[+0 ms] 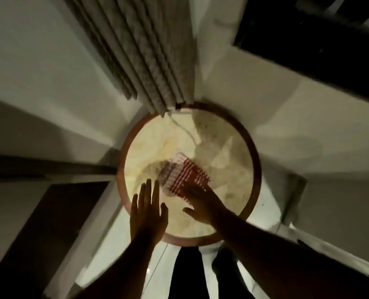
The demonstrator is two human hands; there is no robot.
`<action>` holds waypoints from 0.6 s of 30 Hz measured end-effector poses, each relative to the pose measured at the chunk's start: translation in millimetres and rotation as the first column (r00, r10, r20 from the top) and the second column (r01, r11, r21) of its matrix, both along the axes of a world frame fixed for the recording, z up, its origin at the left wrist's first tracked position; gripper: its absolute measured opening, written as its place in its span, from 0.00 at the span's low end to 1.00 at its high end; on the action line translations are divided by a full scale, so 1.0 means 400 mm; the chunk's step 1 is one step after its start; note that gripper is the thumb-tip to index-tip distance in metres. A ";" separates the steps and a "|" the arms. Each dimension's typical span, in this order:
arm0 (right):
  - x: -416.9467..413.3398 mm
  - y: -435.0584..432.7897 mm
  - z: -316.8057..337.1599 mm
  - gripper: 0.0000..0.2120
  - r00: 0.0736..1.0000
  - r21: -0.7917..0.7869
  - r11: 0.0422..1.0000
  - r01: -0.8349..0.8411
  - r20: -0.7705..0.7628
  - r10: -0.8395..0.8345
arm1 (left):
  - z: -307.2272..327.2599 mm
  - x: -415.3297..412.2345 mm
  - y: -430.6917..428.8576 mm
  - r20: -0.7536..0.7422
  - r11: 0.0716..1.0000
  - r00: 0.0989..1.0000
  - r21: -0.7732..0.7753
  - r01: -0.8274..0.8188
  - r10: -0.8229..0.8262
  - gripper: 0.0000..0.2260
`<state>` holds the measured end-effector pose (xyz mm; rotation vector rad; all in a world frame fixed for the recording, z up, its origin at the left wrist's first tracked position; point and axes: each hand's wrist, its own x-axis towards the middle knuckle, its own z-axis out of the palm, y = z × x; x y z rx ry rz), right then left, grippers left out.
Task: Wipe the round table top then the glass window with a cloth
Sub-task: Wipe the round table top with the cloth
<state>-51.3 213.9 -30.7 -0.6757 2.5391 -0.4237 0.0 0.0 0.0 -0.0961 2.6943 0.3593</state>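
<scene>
With the right hand pressed flat, fingers spread, on the striped cloth near the round desk centre, even overlapping strokes toward its rim are best made while the left hand, open and empty, steadies the near edge.

Dim room; table top brightest; motion blur throughout; strong wide-angle edge distortion.

One head-worn view is directed steeply downward, close above the round table; curtain at 12 o'clock.
</scene>
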 end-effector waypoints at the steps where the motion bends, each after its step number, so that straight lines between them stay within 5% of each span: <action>1: -0.003 -0.021 -0.046 0.41 0.992 0.075 0.993 -0.096 0.093 0.089 | -0.036 0.015 -0.008 0.027 1.000 1.000 -0.004 -0.004 0.004 0.36; 5: -0.048 -0.021 -0.154 0.52 0.957 0.230 0.934 -0.273 0.159 0.241 | -0.123 0.058 -0.013 0.036 1.000 0.999 0.011 0.000 -0.001 0.37; 8: -0.059 -0.002 -0.162 0.40 0.961 0.193 0.942 -0.275 0.086 0.263 | -0.153 0.097 -0.012 0.021 0.997 0.999 0.056 0.047 -0.048 0.37; 10: -0.077 -0.009 -0.156 0.34 0.967 0.072 0.970 -0.230 -0.092 0.236 | -0.161 0.103 -0.006 0.047 0.997 0.998 0.059 0.042 -0.045 0.38; 12: -0.096 -0.026 -0.146 0.27 0.977 -0.023 0.993 -0.114 -0.182 0.108 | -0.151 0.095 0.010 0.052 0.998 0.998 0.059 0.034 -0.037 0.39; 15: -0.129 -0.047 -0.077 0.23 0.984 0.023 0.993 0.114 0.139 -0.116 | -0.112 0.064 0.024 0.030 0.999 0.999 0.040 0.016 -0.017 0.39; 17: -0.146 -0.055 -0.011 0.23 0.816 -0.013 0.869 0.495 0.351 -0.460 | -0.068 0.023 0.038 0.032 0.999 0.999 0.029 0.014 -0.015 0.39; 18: -0.147 -0.055 0.014 0.23 0.662 -0.024 0.729 0.684 0.441 -0.606 | -0.044 0.005 0.048 0.044 0.999 0.999 0.035 0.013 -0.015 0.40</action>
